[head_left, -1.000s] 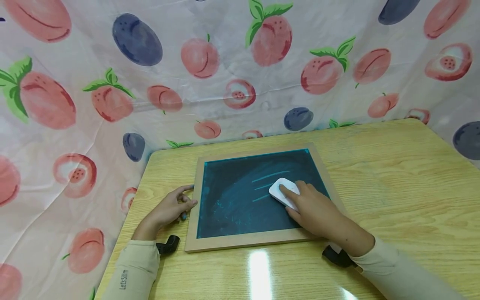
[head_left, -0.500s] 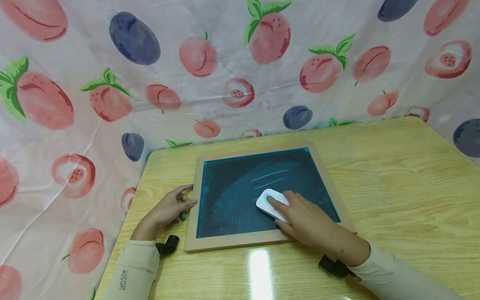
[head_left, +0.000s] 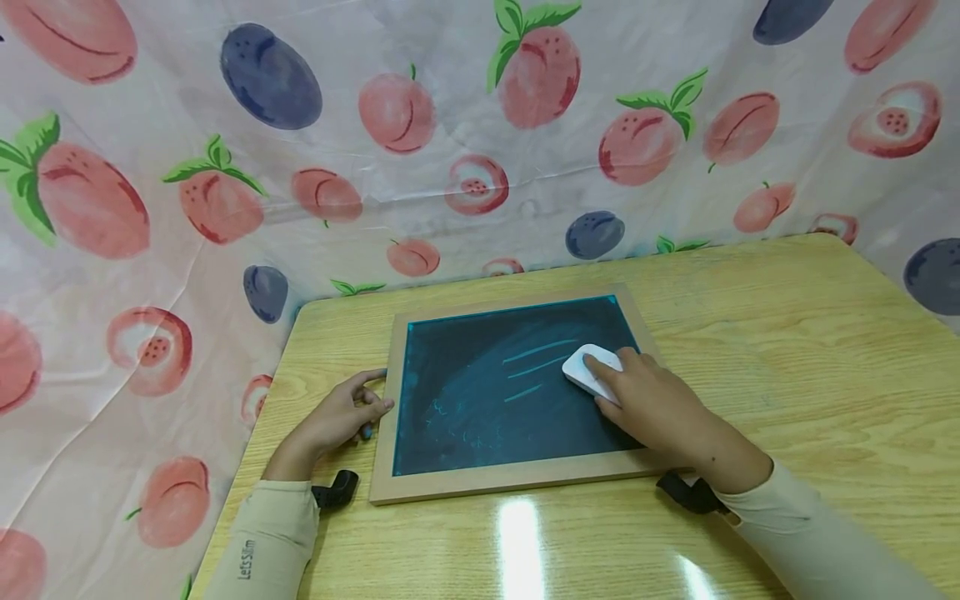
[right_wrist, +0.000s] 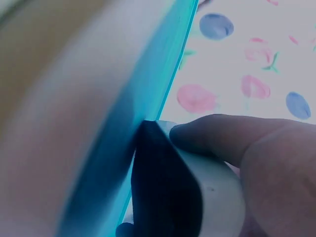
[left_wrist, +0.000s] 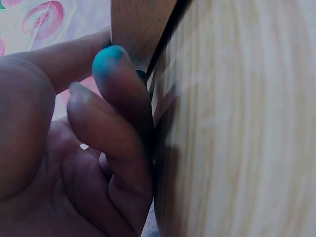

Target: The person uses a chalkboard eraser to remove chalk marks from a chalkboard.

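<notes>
A chalkboard in a light wood frame lies on the table, with three slanted blue chalk lines on its dark face. My right hand grips a white eraser on the right part of the board, index finger along its top. In the right wrist view the eraser shows its white body and a dark pad against the board. At the frame's left edge rests my left hand, thumb and index finger touching it; the other fingers bend loosely beside it. A fingertip there is blue.
The wood-grain table extends to the right of the board. A fruit-print cloth hangs behind and to the left. Black camera mounts sit at both wrists. Blue smudges mark the board's lower left.
My right hand first slid the eraser down and left over the lowest chalk line, then up and right off it. That line shows again. The left hand has stayed at the frame.
</notes>
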A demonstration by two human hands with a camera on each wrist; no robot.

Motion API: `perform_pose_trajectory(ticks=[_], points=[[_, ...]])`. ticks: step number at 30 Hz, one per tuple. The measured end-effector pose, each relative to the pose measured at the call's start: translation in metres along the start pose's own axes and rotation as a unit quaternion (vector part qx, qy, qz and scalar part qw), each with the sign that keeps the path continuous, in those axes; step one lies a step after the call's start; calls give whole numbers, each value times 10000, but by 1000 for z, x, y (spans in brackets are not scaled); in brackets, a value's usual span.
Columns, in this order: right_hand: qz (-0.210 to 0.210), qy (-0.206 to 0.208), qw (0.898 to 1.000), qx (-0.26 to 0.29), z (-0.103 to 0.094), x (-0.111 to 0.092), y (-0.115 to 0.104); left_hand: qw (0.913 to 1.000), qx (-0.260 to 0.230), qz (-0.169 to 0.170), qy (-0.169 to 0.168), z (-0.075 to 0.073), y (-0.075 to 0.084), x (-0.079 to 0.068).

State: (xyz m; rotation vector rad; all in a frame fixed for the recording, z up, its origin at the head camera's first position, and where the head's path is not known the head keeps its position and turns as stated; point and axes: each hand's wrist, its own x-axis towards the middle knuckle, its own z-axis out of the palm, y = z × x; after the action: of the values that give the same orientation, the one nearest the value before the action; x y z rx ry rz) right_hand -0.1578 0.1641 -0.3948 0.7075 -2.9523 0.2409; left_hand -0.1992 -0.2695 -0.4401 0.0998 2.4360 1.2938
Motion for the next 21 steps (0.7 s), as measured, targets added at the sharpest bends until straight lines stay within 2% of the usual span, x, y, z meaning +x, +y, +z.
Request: perform_pose_trajectory(ticks=[7,11,21], points=[[256,-170,9994,-126,-3,2,10,10000,78,6,3,0,-1,0],[239,-144,9995,-127,-4,1,9,9999,112,77,-25,-1,0,0],[110,44,9998,-183,0,-1,6,9999,111,-3,39,1,-2,1]])
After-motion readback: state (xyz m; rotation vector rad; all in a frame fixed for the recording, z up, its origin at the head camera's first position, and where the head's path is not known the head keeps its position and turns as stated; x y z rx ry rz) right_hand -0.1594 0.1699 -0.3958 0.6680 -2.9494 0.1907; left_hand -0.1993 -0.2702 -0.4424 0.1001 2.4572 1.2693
